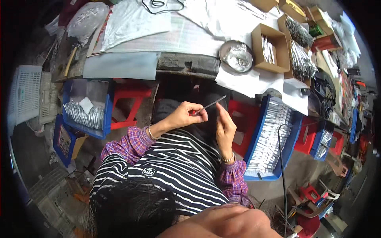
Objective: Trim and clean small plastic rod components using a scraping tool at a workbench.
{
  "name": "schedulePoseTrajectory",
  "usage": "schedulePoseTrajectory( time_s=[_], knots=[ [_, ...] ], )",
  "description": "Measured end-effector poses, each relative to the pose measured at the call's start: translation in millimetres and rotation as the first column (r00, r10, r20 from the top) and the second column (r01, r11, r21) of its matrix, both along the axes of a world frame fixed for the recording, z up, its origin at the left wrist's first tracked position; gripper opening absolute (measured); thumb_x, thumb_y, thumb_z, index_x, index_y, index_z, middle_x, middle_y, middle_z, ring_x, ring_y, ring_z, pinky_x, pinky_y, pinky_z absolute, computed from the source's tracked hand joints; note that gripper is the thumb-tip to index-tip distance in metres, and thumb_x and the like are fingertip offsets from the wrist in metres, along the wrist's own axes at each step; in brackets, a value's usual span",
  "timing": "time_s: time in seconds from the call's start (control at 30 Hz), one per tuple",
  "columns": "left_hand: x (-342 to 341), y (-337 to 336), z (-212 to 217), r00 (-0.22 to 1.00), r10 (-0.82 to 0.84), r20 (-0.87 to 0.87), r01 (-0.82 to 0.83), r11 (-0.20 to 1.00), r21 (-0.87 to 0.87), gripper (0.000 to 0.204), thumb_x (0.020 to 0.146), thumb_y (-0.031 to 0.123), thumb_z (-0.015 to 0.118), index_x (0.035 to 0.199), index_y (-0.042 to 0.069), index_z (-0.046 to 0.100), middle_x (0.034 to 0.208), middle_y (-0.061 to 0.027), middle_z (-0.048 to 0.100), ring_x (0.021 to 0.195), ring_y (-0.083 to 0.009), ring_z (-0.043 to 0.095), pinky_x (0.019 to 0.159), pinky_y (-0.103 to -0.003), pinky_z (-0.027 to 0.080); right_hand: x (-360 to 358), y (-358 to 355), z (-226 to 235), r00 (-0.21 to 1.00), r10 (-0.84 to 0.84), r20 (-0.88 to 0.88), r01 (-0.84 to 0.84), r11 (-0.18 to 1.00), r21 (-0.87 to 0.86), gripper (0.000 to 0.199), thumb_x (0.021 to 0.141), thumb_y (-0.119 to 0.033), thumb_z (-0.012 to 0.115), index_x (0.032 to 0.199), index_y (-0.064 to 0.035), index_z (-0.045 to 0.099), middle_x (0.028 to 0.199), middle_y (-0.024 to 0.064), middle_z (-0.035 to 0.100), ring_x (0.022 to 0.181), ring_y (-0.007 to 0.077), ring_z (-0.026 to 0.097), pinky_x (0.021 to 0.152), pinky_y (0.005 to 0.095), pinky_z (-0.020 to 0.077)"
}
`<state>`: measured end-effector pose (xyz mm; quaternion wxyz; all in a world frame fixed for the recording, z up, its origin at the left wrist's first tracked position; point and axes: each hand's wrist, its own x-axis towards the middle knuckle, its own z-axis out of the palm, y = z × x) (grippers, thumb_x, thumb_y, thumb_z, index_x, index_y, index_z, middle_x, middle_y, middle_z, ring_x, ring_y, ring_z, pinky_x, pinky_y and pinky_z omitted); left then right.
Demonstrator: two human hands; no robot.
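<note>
My left hand is closed around one end of a slim, dark grey, pen-like metal piece. Its narrow free end slants up and to the right, over my lap. A bit of red shows by the fingers of this hand. My right hand has its fingers stretched out, with the fingertips close beside the far part of the piece. Whether they touch it I cannot tell. Both hands are above my dark trousers, in front of the workbench edge.
On my right stands a blue bin of silvery slim pieces; another blue bin is on my left. The bench holds a round metal dish, a cardboard box and a hammer. Red stools stand under it.
</note>
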<state>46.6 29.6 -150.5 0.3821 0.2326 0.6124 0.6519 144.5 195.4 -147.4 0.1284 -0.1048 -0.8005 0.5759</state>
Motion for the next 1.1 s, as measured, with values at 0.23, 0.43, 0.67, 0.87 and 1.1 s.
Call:
schedulePoseTrajectory(
  time_s=[0.23,0.43,0.67,0.87,1.1],
  knots=[
    [-9.1,-5.3,-4.7,0.995,0.046,-0.083,-0.044,0.999,0.022,0.004,0.074,-0.001,0.065,0.078,-0.002,0.065,0.076,-0.0031,0.066,0.075,-0.0068,0.059,0.068,-0.022,0.047,-5.1,4.2,7.3,1.0,0.0,-0.017,-0.001,0.998,-0.064,0.02,0.081,0.011,0.053,0.096,0.0034,0.065,0.105,0.0108,0.064,0.089,0.0139,0.061,0.076,0.0224,0.0458],
    [-12.9,-11.2,-2.7,0.996,0.062,-0.063,-0.059,0.996,0.06,0.005,0.072,-0.005,0.064,0.077,-0.003,0.064,0.079,-0.0053,0.067,0.076,-0.0082,0.06,0.071,-0.023,0.048,-9.6,2.5,4.1,0.998,-0.016,-0.063,0.011,0.997,-0.074,0.015,0.08,0.011,0.054,0.089,0.0019,0.062,0.09,0.0096,0.063,0.079,0.0165,0.062,0.069,0.024,0.048],
    [-22.6,-19.4,9.1,0.972,0.0,-0.237,-0.003,1.0,-0.011,0.008,0.076,-0.001,0.064,0.084,-0.001,0.065,0.081,-0.0029,0.066,0.075,-0.0061,0.058,0.067,-0.022,0.046,-2.5,3.8,0.7,1.0,0.005,-0.019,-0.007,0.993,-0.115,0.02,0.081,0.015,0.044,0.088,0.0039,0.06,0.088,0.0076,0.056,0.078,0.0141,0.057,0.071,0.0232,0.0462],
    [-52.8,-60.2,31.6,0.939,0.146,-0.312,-0.171,0.984,-0.054,0.012,0.079,0.003,0.065,0.09,0.0,0.066,0.08,-0.0029,0.067,0.077,-0.0065,0.061,0.07,-0.023,0.047,0.2,-1.3,-12.0,0.998,0.068,0.005,-0.065,0.978,-0.197,0.025,0.08,0.016,0.041,0.093,0.0037,0.059,0.089,0.0037,0.053,0.076,0.0105,0.054,0.07,0.0211,0.0445],
    [-106.1,-119.9,51.1,0.807,0.445,-0.389,-0.489,0.872,-0.017,0.01,0.085,0.01,0.063,0.092,0.005,0.067,0.075,0.0008,0.067,0.069,-0.0043,0.06,0.058,-0.021,0.047,-9.1,-8.8,-9.2,0.993,0.108,0.037,-0.102,0.983,-0.15,0.03,0.077,0.017,0.04,0.094,0.0046,0.06,0.087,0.0044,0.054,0.073,0.0106,0.054,0.068,0.021,0.0436]
  ],
)
